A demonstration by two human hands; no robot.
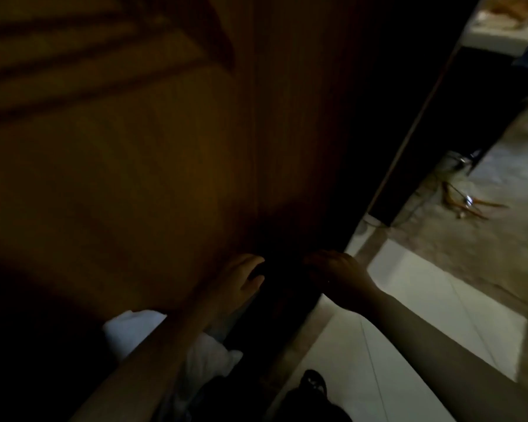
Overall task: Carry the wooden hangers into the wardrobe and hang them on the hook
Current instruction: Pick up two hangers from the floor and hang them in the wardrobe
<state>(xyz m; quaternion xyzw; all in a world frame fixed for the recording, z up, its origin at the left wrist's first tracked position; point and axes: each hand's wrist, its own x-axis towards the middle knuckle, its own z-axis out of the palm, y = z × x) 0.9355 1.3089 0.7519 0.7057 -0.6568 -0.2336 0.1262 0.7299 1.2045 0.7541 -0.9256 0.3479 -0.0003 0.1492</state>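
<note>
At the top left I see slanted wooden bars (73,56) inside the wardrobe (165,178), dim and blurred, so I cannot tell what they are. The wardrobe's brown wooden panel fills most of my view. Low on the left a white cloth (131,330) lies at the bottom of the wardrobe, partly hidden by the left forearm.

The left hand (241,281) reaches toward the dark corner of the wardrobe with its fingertips curled. It is too dark there for me to tell whether it grips anything. The hands are apart, with a dark gap between them. The right hand (339,275) is palm down near the wardrobe's front edge, its fingers stretched forward and relaxed.

Below it a dark shoe (313,382) stands on the white tiled floor (424,300). Further right the wooden hangers (470,205) lie in a loose heap on the floor, metal hooks showing, well apart from both hands and near the foot of a dark cabinet (454,132). At the top right a white tray (500,35) sits on top of that cabinet, its contents too blurred to make out
</note>
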